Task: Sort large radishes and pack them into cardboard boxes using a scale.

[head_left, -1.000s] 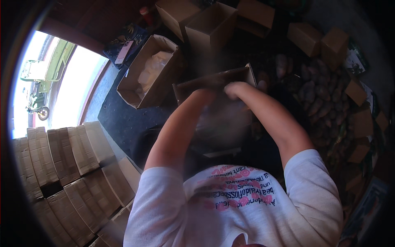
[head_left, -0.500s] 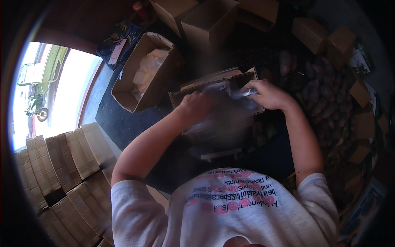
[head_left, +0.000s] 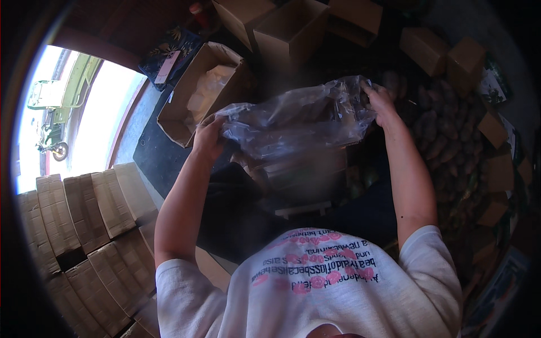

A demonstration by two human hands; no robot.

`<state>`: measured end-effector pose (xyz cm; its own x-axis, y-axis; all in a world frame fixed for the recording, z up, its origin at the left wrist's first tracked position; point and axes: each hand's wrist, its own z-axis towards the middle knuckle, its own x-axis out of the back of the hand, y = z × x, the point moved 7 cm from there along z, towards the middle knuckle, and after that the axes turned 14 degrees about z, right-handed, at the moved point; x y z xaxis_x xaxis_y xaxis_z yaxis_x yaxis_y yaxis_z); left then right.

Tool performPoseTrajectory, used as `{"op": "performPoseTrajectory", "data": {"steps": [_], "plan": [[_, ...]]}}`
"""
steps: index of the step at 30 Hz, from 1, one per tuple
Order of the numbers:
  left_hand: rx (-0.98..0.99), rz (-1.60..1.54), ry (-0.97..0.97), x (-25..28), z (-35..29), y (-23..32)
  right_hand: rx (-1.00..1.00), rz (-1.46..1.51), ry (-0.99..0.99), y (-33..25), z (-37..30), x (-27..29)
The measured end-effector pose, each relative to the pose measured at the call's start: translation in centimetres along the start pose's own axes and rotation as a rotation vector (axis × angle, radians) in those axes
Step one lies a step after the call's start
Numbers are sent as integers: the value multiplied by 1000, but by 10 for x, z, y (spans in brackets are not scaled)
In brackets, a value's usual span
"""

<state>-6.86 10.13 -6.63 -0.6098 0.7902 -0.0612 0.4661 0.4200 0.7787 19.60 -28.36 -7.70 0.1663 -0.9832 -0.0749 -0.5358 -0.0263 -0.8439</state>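
Note:
A clear plastic bag (head_left: 293, 121) is stretched wide between my two hands, crinkled and partly see-through. My left hand (head_left: 209, 137) is closed on its left end, beside the long cardboard box on that side. At the opposite end, my right hand (head_left: 381, 104) pinches the bag's upper corner with the fingers pressed together. Below the bag, a dim, blurred box-like shape (head_left: 307, 166) shows in front of my body; its edges are hard to make out.
An open cardboard box (head_left: 176, 115) with pale wrapping inside stands left, a phone (head_left: 168, 66) beyond it. Open cartons (head_left: 290, 34) stand at the back. Heaped reddish-brown tubers (head_left: 442, 127) lie right, near small boxes (head_left: 497, 172). Flattened or stacked cartons (head_left: 87, 217) fill the lower left.
Both hands have risen away from the cardboard box in front and moved apart. The plastic, bunched at that box before, is now spread between them.

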Motion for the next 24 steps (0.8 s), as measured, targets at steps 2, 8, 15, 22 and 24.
{"op": "performPoseTrajectory", "data": {"steps": [2,8,15,22,24], "plan": [[96,-143,-35,6,24,-23,-13,24,21,9,7,-9],[380,-433,-130,12,55,-94,-121,-243,36,53,16,-16],[131,-261,-99,3,65,-114,-285,190,-9,113,40,-9],[-951,739,234,-73,-102,57,326,-117,-400,-16,-95,9],[-985,1337,8,-109,-117,50,470,-365,-358,-12,-112,0]]}}
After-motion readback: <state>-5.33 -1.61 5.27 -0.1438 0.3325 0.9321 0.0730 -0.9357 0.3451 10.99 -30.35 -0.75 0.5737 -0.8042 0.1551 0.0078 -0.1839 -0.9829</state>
